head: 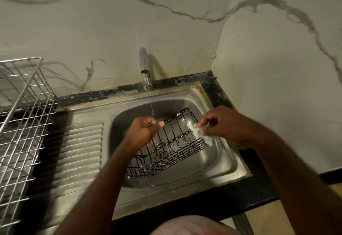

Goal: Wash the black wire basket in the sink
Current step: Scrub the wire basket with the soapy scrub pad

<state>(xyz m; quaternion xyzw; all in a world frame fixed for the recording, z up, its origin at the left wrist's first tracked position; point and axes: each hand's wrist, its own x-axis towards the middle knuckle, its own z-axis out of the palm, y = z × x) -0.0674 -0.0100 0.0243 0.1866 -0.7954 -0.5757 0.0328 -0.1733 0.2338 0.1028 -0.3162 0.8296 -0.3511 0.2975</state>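
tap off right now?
No, a thin stream of water falls from the tap into the sink, just behind the black wire basket held by the left hand.

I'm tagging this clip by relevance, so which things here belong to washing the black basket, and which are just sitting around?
In use:
black wire basket, gripped by the left hand
soapy scrub pad, pinched by the right hand
tap, running a thin stream
sink

Lying about:
steel dish rack at the left
green item behind the right forearm, mostly hidden
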